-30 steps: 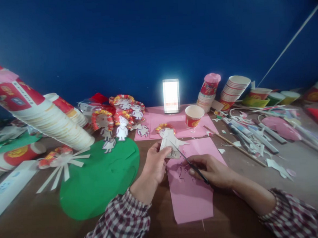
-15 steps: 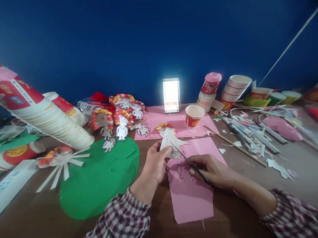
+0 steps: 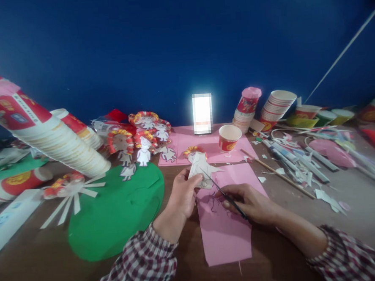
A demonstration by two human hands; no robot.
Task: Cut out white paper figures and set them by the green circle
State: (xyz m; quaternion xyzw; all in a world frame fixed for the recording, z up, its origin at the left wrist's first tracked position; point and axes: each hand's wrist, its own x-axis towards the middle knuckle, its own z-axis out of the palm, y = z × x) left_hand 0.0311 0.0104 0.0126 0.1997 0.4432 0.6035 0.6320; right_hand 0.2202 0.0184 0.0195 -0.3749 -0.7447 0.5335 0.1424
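Observation:
My left hand (image 3: pixel 184 193) pinches a pale paper piece (image 3: pixel 198 167) with drawn lines between thumb and fingers. A red and gold curved strip (image 3: pixel 193 150) shows at its upper end, and a white strip juts out right. My right hand (image 3: pixel 247 202) is closed on a slim black pen-like tool (image 3: pixel 231 200); its exact kind is unclear. The tool's thin tip overlaps the paper piece in view; I cannot tell whether they touch. Beneath both hands lies a pink sheet (image 3: pixel 227 244) with dark drawn marks, partly covered by my right hand.
A green oval sheet (image 3: pixel 116 229) lies left, with white paper figures (image 3: pixel 143 153) and red-gold rings (image 3: pixel 120 140) behind it. Leaning cup stacks (image 3: pixel 63 141) stand left. One paper cup (image 3: pixel 230 138) sits on pink paper. A wooden stick (image 3: pixel 280 175) and paper scraps (image 3: pixel 329 199) lie right.
Both hands keep nearly the same place and grip. The view has shifted very slightly; nothing else has visibly moved.

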